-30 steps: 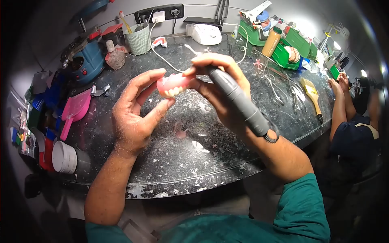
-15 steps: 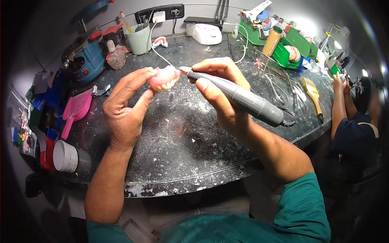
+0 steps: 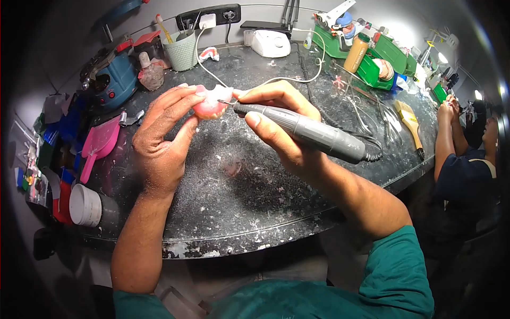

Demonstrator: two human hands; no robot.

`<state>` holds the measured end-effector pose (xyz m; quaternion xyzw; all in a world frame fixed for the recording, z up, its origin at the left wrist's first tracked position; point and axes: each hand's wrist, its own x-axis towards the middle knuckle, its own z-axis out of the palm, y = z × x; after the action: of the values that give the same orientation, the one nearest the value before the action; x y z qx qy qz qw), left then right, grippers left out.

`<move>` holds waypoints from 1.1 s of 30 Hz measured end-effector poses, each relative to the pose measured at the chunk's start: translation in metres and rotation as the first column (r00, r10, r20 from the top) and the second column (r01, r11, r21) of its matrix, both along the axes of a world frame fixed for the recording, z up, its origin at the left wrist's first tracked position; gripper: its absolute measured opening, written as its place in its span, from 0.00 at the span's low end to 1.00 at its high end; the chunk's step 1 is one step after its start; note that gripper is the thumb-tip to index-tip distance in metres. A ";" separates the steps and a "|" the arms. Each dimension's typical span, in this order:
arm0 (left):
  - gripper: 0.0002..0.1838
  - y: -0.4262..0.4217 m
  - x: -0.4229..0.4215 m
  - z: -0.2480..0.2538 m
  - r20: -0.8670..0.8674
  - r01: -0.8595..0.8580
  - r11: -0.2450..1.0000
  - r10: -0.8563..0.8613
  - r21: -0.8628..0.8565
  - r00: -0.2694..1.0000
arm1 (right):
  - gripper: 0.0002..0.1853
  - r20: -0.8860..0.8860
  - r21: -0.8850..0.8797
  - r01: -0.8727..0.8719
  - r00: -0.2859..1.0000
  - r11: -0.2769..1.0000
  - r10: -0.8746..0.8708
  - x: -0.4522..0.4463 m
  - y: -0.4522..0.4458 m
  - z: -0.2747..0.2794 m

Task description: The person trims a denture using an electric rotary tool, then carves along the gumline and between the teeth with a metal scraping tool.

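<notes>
Pink denture [image 3: 205,108], pale teeth [image 3: 215,115] downward, at the metal tip [image 3: 226,102] of a slanting grey handpiece [image 3: 307,127]

From my remote station I see a dark worktop [image 3: 223,204], scuffed and dusted white. On it sit a white control box [image 3: 271,45] at twelve o'clock, a green bin [image 3: 367,73] near two, a brush [image 3: 410,127] between two and three, a pink dustpan [image 3: 100,139] at nine, a blue machine [image 3: 120,82] at ten and a woven cup [image 3: 183,57] at eleven.

Dental workshop, pink denture [image 3: 210,108], rotary handpiece [image 3: 313,132], dust-strewn bench [image 3: 223,204]
</notes>
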<state>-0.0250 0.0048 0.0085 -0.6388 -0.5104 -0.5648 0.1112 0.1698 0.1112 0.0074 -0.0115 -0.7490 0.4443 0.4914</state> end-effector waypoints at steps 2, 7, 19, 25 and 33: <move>0.23 0.000 0.000 0.000 -0.006 0.006 1.000 -0.006 0.014 1.000 | 0.13 0.009 0.024 -0.027 1.000 0.999 0.027 0.001 0.000 0.001; 0.22 0.000 0.002 0.000 0.008 0.012 1.000 -0.012 0.005 1.000 | 0.14 -0.005 -0.025 -0.032 0.999 0.999 0.032 -0.001 -0.001 0.001; 0.21 -0.003 0.006 -0.007 0.070 -0.017 0.999 0.021 -0.046 0.997 | 0.16 -0.048 0.044 0.060 0.997 0.997 -0.058 -0.005 0.000 -0.003; 0.20 -0.002 0.008 -0.010 0.195 0.063 0.997 -0.051 -0.055 0.980 | 0.15 -0.054 0.001 0.045 0.998 0.999 -0.045 -0.005 -0.001 -0.002; 0.21 -0.003 0.013 -0.007 0.234 0.088 0.994 -0.069 -0.072 0.970 | 0.16 -0.080 0.281 0.079 0.995 0.956 -0.059 -0.007 0.008 -0.007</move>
<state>-0.0125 0.0016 0.0018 -0.5924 -0.5170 -0.6179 0.0026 0.1625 0.1189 0.0007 0.0486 -0.7861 0.3150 0.5295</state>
